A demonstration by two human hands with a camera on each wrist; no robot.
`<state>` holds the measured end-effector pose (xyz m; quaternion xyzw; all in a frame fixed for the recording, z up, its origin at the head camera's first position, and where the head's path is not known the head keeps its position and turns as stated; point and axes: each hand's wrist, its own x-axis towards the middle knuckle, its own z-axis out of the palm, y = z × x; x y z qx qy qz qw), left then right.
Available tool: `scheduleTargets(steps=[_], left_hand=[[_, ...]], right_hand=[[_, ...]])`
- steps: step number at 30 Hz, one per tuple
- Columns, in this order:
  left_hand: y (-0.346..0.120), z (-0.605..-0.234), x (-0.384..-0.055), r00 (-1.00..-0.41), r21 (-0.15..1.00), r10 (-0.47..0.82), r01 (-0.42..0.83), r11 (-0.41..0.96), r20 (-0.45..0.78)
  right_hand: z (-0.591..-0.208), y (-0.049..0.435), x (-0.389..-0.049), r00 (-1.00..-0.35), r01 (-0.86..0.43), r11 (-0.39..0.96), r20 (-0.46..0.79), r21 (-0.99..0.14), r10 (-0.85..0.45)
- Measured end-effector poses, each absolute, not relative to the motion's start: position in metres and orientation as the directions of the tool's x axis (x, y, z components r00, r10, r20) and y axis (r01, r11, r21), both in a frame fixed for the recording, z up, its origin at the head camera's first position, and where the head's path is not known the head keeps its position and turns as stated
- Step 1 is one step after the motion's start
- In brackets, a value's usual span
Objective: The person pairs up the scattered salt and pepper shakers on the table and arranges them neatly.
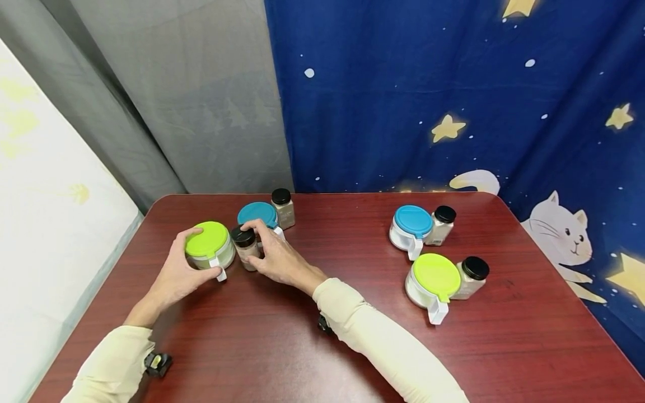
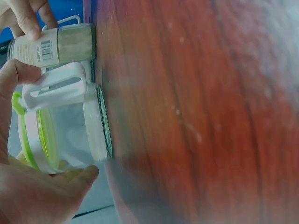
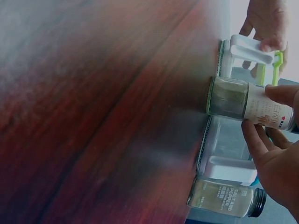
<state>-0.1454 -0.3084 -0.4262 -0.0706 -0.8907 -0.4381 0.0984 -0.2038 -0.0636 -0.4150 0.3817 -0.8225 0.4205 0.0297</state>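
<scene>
My left hand [image 1: 177, 278] grips a glass seasoning jar [image 1: 208, 240] with a lime-green lid, its thumb by the white handle [image 2: 56, 86] and its fingers round the far side. In my right hand [image 1: 284, 262] is a black-capped spice bottle [image 1: 248, 256], held between thumb and fingers. This bottle has a pale label with a barcode and stands upright just right of the green-lidded jar. Right behind it sits a blue-lidded jar [image 1: 257, 212], partly hidden by the right hand. A salt and pepper bottle [image 3: 222, 198] with a black cap stands beside the blue-lidded jar.
On the table's [image 1: 332, 224] right side, another blue-lidded jar [image 1: 413, 221] stands against a black-capped bottle [image 1: 440, 226]. Nearer, a second green-lidded jar [image 1: 434, 280] is paired with another black-capped bottle [image 1: 472, 278]. Curtains [image 1: 383, 101] hang behind the back edge.
</scene>
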Motion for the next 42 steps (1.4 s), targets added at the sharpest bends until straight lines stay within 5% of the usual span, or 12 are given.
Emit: scheduleTargets(steps=[14, 31, 42], left_hand=[[-0.3113, -0.427, -0.1416, -0.974, 0.762, 0.096, 0.222, 0.608, 0.207], [-0.312, -0.4236, -0.1452, -0.988, 0.789, 0.116, 0.15, 0.596, 0.101], [-0.3137, -0.4215, -0.14, -0.981, 0.824, 0.184, 0.155, 0.545, 0.063]], right_hand=[[-0.4175, -0.0626, -0.2043, -0.758, -0.579, 0.379, 0.307, -0.722, -0.575], [-0.4164, -0.0607, -0.2057, -0.735, -0.614, 0.415, 0.295, -0.671, -0.611], [-0.4182, -0.0603, -0.2039, -0.744, -0.564, 0.378, 0.252, -0.734, -0.619]])
